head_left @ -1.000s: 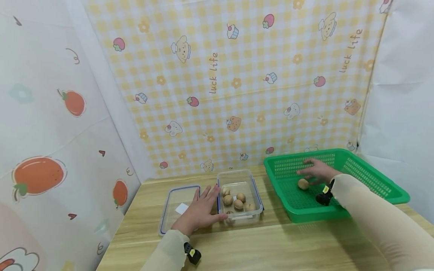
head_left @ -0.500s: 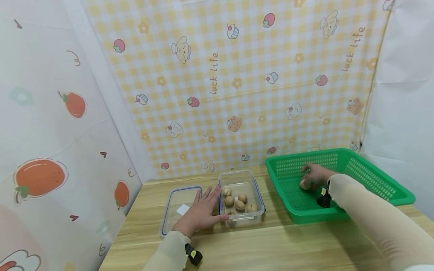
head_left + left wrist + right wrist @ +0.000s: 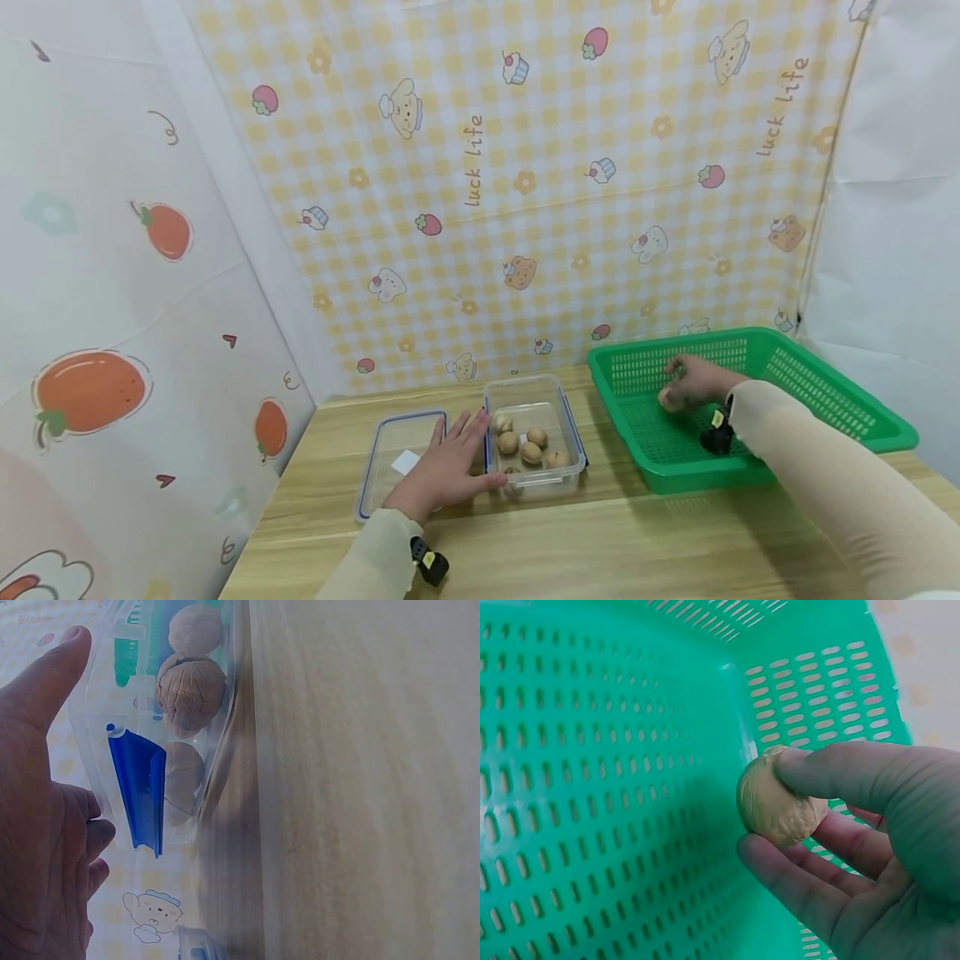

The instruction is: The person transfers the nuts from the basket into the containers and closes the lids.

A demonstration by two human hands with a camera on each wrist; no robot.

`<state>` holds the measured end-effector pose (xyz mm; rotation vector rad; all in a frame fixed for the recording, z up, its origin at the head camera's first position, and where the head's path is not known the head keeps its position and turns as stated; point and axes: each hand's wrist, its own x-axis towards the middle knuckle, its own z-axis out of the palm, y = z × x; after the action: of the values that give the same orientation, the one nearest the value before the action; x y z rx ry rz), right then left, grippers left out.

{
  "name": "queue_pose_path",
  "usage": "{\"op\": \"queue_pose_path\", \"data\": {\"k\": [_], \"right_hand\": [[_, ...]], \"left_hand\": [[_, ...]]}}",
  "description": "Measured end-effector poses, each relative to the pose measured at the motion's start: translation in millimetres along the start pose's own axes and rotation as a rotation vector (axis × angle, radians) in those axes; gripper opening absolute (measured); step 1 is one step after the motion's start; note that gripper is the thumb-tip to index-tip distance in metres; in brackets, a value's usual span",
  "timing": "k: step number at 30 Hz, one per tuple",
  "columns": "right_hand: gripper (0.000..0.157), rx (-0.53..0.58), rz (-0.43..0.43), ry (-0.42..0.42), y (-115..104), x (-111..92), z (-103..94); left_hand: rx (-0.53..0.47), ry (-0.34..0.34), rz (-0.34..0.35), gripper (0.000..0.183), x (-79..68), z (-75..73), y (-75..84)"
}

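A walnut (image 3: pixel 769 799) is pinched between the thumb and fingers of my right hand (image 3: pixel 697 383), inside the green plastic basket (image 3: pixel 652 482). In the right wrist view the basket's slotted walls surround it, and no other walnut shows there. My left hand (image 3: pixel 442 471) lies with fingers spread at the left side of a clear plastic box (image 3: pixel 551 482), its thumb by the near corner. Several walnuts (image 3: pixel 531 453) sit in that box. The left wrist view shows a blue side clip (image 3: pixel 139 791) on the box, close to the fingers.
A clear lid (image 3: pixel 375 454) with a blue seal lies flat on the wooden table (image 3: pixel 525 550), left of the box and partly under the left hand. Behind the table hangs a checked cloth (image 3: pixel 480 325). A white sheet (image 3: pixel 885 250) stands at the right.
My right hand has closed its fingers on the walnut in the basket and lifted it slightly. My left hand has stayed by the box.
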<state>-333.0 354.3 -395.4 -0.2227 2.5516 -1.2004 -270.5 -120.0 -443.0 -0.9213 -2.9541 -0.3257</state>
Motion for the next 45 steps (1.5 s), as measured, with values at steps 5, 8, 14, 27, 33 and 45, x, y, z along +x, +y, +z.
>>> {"op": "queue_pose_path", "data": {"k": [5,8,14,27,33,45], "right_hand": [[0.066,0.081,-0.022,0.022,-14.8,-2.9,-2.0],[0.069,0.142,-0.025,0.035,-23.2,-3.7,-2.0],[0.072,0.232,-0.092,0.058,-35.0,-5.1,2.1],[0.073,0.286,-0.192,0.085,-58.1,-5.1,24.3],[0.070,0.295,-0.199,0.099,-74.8,-4.8,35.6],[0.065,0.356,-0.257,0.099,-100.1,10.1,61.4]], "left_hand": [[0.002,0.005,-0.004,0.105,0.1,-0.6,0.1],[0.003,0.004,-0.007,0.106,0.2,-0.3,-0.1],[-0.007,0.006,-0.011,0.105,-2.0,-1.3,1.4],[-0.020,-0.002,-0.010,0.105,-2.1,-3.0,1.8],[-0.030,-0.001,-0.005,0.105,-1.6,-2.8,1.4],[-0.024,0.001,-0.006,0.103,-0.8,-7.2,4.1]]}}
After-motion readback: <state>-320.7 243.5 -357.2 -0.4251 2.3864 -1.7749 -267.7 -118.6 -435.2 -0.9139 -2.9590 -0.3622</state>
